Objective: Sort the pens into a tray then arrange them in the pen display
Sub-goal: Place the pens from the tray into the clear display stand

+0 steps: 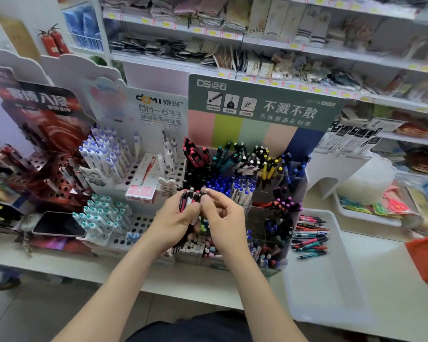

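From here I see a white table (381, 255) carrying everything. On it stands the display (302, 183), with a green board (257, 107) behind and clear compartments packed with upright pens grouped by colour. Just right of it, touching or nearly so, lies the white tray (324, 287), with loose pens (310, 236) lying across its far end. Both hands hover over the display's front compartments. The left hand (176, 218) has its grip closed round a bundle (189, 197) of dark and pink pens, held upright. The right hand (223, 215) pinches the top of one pen (205, 191) at the bundle's right edge between thumb and forefinger, its other fingers loosely curled.
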Available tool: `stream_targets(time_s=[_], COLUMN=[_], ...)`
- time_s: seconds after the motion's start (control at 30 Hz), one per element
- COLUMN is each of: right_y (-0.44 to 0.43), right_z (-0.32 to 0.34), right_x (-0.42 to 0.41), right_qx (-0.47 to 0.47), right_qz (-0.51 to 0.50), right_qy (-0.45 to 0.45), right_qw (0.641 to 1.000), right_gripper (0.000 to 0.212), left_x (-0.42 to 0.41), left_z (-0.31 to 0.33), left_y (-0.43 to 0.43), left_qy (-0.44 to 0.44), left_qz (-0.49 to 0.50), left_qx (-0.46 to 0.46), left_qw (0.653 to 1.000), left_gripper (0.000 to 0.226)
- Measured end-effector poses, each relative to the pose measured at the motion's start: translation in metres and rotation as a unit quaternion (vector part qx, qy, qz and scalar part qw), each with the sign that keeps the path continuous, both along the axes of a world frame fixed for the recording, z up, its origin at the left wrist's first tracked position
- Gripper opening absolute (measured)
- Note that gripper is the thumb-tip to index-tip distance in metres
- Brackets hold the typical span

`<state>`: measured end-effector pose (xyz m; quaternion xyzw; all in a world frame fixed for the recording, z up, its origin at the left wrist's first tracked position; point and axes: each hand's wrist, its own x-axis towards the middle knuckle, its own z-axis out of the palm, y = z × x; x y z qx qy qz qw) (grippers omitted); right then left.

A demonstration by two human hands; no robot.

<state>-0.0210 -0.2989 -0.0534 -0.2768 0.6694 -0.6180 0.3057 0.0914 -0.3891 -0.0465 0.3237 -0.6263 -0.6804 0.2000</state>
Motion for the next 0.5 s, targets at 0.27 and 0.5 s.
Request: stream_targets(time_s=[0.27,0.5], right_y=[0.013,0.016], right_z=[0.024,0.049], right_x=[-0.025,-0.06], right_qx=[-0.101,-0.167], right_qz=[-0.217,-0.311], right_qy=[0.002,0.273], right_qw=[0.971,0.895], right_gripper=[0.013,0.011], left_x=[-0.013,-0.029], left_z=[0.005,0.012], left_y=[0.005,0.002], left_qy=[-0.02,0.018], left_qz=[-0.034,0.011], left_qx=[-0.012,-0.001], left_qw=[0.999,1.0], left_gripper=[0.008,0.018])
